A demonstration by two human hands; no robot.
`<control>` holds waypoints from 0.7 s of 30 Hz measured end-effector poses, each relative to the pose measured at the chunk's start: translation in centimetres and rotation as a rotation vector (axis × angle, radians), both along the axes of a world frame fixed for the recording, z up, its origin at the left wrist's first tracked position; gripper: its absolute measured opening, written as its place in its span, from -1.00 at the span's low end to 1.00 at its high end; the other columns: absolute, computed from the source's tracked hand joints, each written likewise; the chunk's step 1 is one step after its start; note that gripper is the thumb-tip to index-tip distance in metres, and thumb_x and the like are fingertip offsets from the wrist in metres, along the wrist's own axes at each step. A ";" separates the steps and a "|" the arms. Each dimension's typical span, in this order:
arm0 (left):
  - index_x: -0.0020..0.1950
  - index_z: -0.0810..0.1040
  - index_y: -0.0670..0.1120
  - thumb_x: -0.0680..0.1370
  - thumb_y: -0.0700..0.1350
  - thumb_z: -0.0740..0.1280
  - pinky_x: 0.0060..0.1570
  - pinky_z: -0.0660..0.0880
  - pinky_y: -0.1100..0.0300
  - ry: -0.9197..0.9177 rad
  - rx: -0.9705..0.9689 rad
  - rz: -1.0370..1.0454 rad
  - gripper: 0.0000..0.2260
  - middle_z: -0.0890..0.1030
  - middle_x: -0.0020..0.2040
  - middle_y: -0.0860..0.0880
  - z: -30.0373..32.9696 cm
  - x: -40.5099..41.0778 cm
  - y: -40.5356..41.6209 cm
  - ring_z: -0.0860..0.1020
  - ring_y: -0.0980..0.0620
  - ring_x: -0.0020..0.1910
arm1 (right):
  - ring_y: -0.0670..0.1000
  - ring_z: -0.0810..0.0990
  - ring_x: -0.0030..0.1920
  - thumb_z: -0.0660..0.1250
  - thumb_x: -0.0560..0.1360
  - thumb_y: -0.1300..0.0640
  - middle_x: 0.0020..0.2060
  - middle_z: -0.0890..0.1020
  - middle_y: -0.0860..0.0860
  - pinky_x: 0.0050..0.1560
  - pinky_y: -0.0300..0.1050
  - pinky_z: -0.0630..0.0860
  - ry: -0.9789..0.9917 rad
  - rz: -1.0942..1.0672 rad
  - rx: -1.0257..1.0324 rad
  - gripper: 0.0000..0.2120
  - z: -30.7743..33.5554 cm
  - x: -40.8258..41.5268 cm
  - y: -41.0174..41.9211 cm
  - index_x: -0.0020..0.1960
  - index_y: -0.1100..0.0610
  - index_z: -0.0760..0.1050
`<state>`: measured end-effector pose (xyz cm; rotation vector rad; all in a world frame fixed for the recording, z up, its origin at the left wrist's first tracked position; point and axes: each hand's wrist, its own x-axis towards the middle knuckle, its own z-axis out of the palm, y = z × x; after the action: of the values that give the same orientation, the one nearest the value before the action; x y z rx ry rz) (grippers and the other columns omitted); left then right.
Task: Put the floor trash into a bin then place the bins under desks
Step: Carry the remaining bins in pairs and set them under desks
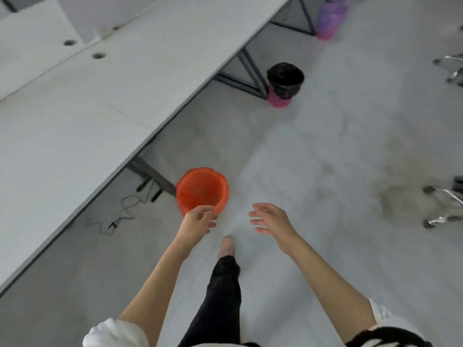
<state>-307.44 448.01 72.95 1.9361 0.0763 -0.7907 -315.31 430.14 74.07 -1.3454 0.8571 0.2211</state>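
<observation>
Left hand (198, 220) fingers pinch orange bin (202, 190) near rim; right hand (269, 217) apart.

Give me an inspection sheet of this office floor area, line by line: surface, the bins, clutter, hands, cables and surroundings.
Surface: grey floor, stained patch at right.
Job's things: orange bin, looks empty, beside the desk edge, not under it; pink bin with black liner by a desk leg, in the open; purple bin farther off, blurred.
Clutter: no floor trash seen.
Hands: left hand grips the orange bin's near rim; right hand open, holding nothing.
Cables: black cable lies loose on the floor under the desk.
Surroundings: long white desk with dark metal legs at left; chrome chair bases at right.
</observation>
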 end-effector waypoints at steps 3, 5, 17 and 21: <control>0.14 0.48 -0.07 0.62 -0.20 0.14 -0.12 0.52 0.15 0.025 -0.014 -0.051 -0.82 0.61 -0.08 0.00 -1.6 5.6 -8.0 0.58 0.07 -0.19 | 0.13 0.61 0.03 0.24 0.58 0.07 -0.01 0.62 0.07 0.02 -0.09 0.54 0.002 -0.078 0.022 -0.78 -0.6 4.6 -7.2 0.17 0.15 0.46; 0.12 0.50 -0.09 0.62 -0.23 0.14 -0.24 0.46 0.19 0.049 -0.036 -0.081 -0.82 0.60 -0.14 0.00 -2.8 9.5 -13.8 0.55 0.06 -0.26 | 0.17 0.62 0.10 0.24 0.58 0.08 0.00 0.63 0.08 0.12 0.00 0.53 0.007 -0.138 0.010 -0.79 -0.8 8.4 -12.5 0.16 0.14 0.47; -0.05 0.51 0.03 0.61 -0.14 0.15 -0.25 0.46 0.28 0.070 -0.042 -0.344 -0.84 0.63 -0.18 0.07 -0.4 30.8 -48.5 0.58 0.09 -0.26 | 0.07 0.61 -0.02 0.24 0.58 0.09 -0.01 0.62 0.05 0.01 -0.11 0.54 -0.059 -0.414 -0.044 -0.82 1.9 24.3 -44.9 0.14 0.11 0.49; 0.03 0.52 0.01 0.61 -0.11 0.16 -0.18 0.50 0.26 0.048 -0.029 -0.360 -0.85 0.64 -0.13 0.06 -0.7 36.7 -60.4 0.60 0.07 -0.18 | 0.09 0.60 0.02 0.25 0.57 0.11 0.05 0.61 0.08 0.07 -0.06 0.53 -0.042 -0.424 -0.012 -0.80 0.6 29.3 -56.7 0.17 0.12 0.48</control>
<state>-270.73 387.64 72.22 1.9289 -0.2605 -1.0676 -285.97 373.45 74.71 -1.1441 1.0859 -0.1415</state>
